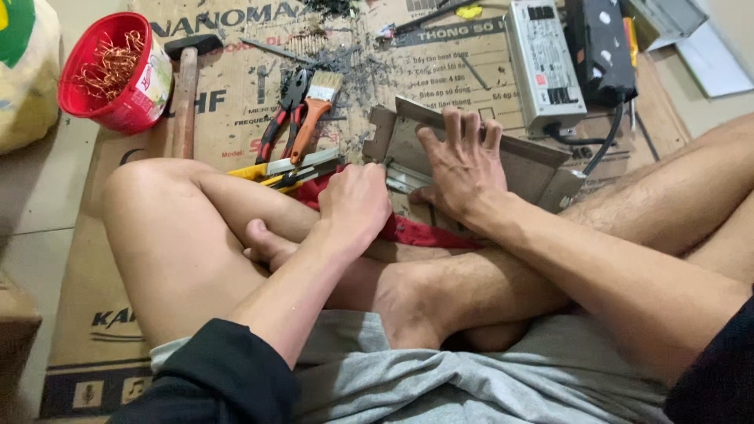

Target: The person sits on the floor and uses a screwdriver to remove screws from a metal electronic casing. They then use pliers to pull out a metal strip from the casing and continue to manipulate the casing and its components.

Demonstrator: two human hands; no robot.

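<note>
Head view: right hand [463,161] flat on angular grey metal bracket [542,169]; left hand [355,202] fisted.

Red tub [118,74] of copper wire scraps at the cardboard's [236,86] far left corner, hammer [185,86] beside it, red-handled pliers [281,118] and orange-handled paintbrush [314,110] mid-sheet, white power-supply box [543,63], black box [601,51] far right

A makeshift floor workshop is showing here: flattened brown cardboard [236,94] lying over pale floor tiles [31,212], carrying red-handled pliers [281,110], a wooden-handled hammer [185,94] and scattered metal filings [353,71].
</note>
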